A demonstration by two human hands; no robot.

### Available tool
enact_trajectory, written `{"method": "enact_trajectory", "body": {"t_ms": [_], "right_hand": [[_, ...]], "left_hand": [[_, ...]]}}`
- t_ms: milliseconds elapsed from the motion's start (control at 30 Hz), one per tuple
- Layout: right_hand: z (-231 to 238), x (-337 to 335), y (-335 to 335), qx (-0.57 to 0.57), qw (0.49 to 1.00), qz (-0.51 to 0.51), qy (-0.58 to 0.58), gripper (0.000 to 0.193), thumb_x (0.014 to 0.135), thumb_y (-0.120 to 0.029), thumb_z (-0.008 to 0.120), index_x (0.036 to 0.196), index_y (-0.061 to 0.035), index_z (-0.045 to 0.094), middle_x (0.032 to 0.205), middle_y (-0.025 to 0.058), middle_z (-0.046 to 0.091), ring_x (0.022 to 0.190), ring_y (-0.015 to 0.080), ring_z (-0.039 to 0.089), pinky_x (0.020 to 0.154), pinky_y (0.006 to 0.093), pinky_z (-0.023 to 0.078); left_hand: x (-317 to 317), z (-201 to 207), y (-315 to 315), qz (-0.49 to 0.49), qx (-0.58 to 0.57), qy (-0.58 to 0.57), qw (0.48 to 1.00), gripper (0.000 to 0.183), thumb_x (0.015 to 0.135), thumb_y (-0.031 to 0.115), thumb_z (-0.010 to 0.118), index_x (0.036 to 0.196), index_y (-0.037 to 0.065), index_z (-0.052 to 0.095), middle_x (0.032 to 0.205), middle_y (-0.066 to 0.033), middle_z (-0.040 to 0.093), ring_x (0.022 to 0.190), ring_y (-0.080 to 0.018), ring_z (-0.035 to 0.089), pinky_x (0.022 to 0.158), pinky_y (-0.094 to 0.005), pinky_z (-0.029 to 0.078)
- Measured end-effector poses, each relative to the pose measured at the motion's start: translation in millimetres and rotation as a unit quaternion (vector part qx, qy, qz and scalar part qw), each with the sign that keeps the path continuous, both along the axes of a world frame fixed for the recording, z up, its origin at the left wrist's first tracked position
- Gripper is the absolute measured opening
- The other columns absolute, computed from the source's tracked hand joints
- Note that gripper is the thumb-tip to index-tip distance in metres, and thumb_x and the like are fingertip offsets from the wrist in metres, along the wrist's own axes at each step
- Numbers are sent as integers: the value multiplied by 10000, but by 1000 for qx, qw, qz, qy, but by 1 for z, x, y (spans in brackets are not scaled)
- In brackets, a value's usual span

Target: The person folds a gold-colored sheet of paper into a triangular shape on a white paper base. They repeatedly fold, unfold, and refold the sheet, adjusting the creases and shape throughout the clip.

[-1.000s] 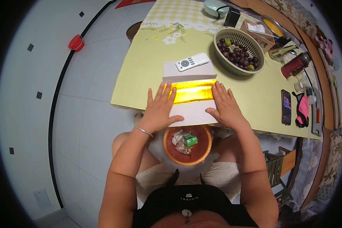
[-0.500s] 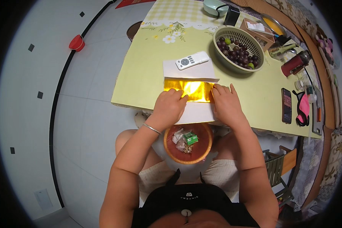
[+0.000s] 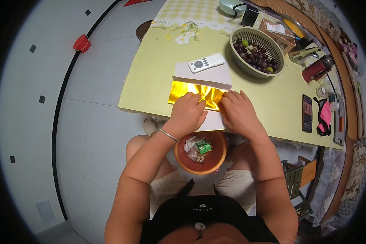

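A shiny gold foil sheet (image 3: pixel 182 90) lies over white paper (image 3: pixel 212 121) near the table's front edge, creased between my hands. My left hand (image 3: pixel 187 110) has its fingers curled onto the foil's middle, pinching it. At the foil's right end, my right hand (image 3: pixel 240 112) is closed on it with bent fingers; the thumb is mostly hidden. Just beyond, a white flap of paper stands slightly raised along the foil's far edge. A white remote control (image 3: pixel 206 63) rests on the paper's far part.
A basket (image 3: pixel 234 36) of dark grapes stands beyond my right hand. Farther right are a red bottle (image 3: pixel 316 68), a phone (image 3: pixel 307 114) and a pink-black eye mask (image 3: pixel 323 116). Below the table edge, between my knees, sits a red bin (image 3: pixel 179 153) with litter.
My left hand has shifted right, closer to the right hand. The foil now slants, its left end sticking out past the paper, with more wrinkles in the middle.
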State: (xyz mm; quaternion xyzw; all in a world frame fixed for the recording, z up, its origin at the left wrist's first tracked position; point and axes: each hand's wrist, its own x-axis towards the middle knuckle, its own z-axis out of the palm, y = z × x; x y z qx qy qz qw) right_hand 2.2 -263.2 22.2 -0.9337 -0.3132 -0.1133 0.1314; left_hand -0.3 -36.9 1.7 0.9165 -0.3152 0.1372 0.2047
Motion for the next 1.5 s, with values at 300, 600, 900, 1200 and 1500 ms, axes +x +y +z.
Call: {"method": "enact_trajectory", "body": {"t_ms": [300,600,900,1200,1500], "right_hand": [[-5,-14,14,28,993,102,53,578,860,-221,715,1338,63,553,1504,253,473,1451,393,404,1180,537,344],[-1,-7,-15,38,995,71,58,275,872,-85,706,1142,-31,707,1215,167,699,1158,345,669,961,403,569],[6,-3,-4,29,997,51,42,41,811,-83,636,844,-62,623,903,85,632,883,270,673,684,390,571],[-6,7,-5,32,998,16,56,77,791,-101,658,855,-69,628,890,80,643,866,290,665,699,416,565],[3,-3,-5,90,989,115,-22,48,773,-127,692,756,-97,660,922,47,682,868,258,672,694,392,562]], "left_hand": [[-6,2,-3,-15,-15,-3,1000,333,798,193,749,1068,7,694,1088,-165,672,987,-350,629,858,-458,528],[-11,-9,20,58,1,-73,996,227,833,102,719,1034,-3,731,1060,-152,689,991,-339,665,826,-433,558],[-13,-6,7,0,7,-38,999,171,821,118,716,965,25,718,941,-127,650,871,-312,638,740,-415,540],[-16,-4,-12,26,38,-54,997,88,793,129,701,801,63,643,780,-96,569,782,-286,606,660,-415,510],[-20,-4,-9,21,79,-57,995,182,784,128,687,930,23,713,824,-94,612,813,-279,620,668,-389,534]]}}
